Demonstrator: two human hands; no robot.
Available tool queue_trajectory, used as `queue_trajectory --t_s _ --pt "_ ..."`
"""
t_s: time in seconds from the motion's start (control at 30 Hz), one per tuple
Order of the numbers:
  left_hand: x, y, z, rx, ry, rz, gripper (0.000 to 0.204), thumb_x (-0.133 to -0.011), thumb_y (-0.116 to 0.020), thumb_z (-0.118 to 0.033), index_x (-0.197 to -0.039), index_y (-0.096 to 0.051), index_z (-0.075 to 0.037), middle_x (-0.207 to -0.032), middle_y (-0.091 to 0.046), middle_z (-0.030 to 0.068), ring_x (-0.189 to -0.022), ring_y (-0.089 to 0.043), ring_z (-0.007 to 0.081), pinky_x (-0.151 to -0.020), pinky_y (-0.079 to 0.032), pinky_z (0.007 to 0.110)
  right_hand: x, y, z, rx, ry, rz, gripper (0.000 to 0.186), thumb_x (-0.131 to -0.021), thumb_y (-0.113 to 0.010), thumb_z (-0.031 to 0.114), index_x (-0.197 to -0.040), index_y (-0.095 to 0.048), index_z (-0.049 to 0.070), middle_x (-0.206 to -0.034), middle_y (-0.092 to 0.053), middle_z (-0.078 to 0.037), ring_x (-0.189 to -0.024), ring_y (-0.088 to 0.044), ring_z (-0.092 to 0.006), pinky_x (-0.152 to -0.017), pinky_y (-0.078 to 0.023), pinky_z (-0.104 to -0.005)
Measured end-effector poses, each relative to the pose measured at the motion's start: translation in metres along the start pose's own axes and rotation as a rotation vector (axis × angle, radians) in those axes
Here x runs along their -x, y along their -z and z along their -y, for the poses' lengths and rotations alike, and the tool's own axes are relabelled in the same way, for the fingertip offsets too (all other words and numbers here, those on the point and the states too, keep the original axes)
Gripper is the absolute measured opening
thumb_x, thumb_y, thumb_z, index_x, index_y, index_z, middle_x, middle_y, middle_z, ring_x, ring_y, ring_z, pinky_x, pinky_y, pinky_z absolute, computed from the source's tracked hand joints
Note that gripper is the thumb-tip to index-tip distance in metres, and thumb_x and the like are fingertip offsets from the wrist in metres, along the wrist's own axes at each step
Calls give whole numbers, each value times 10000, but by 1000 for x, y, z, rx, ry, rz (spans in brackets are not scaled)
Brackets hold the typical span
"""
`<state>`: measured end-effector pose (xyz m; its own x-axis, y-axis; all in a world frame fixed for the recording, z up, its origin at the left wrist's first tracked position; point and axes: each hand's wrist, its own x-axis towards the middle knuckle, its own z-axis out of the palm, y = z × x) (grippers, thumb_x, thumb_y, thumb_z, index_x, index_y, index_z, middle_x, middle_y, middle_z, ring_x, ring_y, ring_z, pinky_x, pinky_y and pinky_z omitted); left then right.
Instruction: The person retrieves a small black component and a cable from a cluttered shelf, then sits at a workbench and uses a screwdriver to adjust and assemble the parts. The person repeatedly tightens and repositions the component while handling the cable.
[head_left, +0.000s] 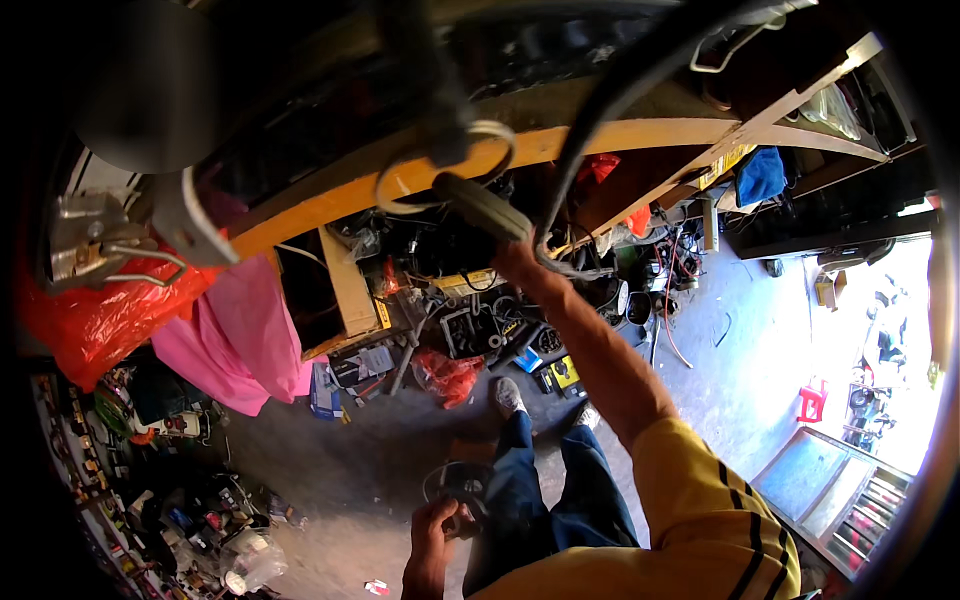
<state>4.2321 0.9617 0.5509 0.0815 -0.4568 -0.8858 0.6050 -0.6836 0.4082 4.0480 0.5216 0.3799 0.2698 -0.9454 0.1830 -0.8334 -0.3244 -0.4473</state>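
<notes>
Low in front of my legs, my left hand [440, 520] is closed round a dark, roundish item [470, 497] with a thin loop at its top. Its exact kind is too dark to make out. My right arm stretches up to the shelf, and my right hand [515, 258] is at the lower end of a dark grey, oblong piece [485, 207]. The fingers of that hand are hidden, so whether they grip the piece does not show. Beside it are a pale hoop [395, 198] and a thick black cable [575, 150].
A wooden shelf edge [330, 205] crosses above a cluttered lower level. Pink cloth [240, 340] and a red plastic bag [110, 320] hang at the left. Tools, a yellow-and-black item [564, 373] and red plastic [447, 375] lie near my feet. A red stool [812, 402] stands by the bright doorway.
</notes>
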Motion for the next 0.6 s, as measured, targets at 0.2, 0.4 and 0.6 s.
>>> queue_trajectory --t_s 0.2,0.4,0.6 --pt "-1 -11 -10 -52 -18 44 198 -929 -681 -169 -920 -687 29 -844 -676 112 -789 -657 233 -753 -548 393 30 36 52 -244 21 -90 513 -912 -560 -25 -1420 -484 -37 -1445 -531 -284 -1255 -581 -452 -1058 -490 -481" --pt "5 -11 -9 -23 -26 10 169 -926 -685 -137 -907 -675 30 -842 -676 118 -788 -656 235 -748 -551 388 30 51 44 -562 -142 -296 423 -922 -673 47 -1332 -580 -2 -1331 -610 -235 -1182 -628 -396 -1009 -525 -407" --pt "5 -5 -3 -11 -39 14 156 -938 -671 -120 -919 -669 35 -840 -662 122 -778 -641 233 -733 -558 410 15 58 30 -1471 -358 -339 303 -1029 -658 171 -1234 -642 -51 -1037 -736 -68 -927 -660 -130 -849 -507 -267"
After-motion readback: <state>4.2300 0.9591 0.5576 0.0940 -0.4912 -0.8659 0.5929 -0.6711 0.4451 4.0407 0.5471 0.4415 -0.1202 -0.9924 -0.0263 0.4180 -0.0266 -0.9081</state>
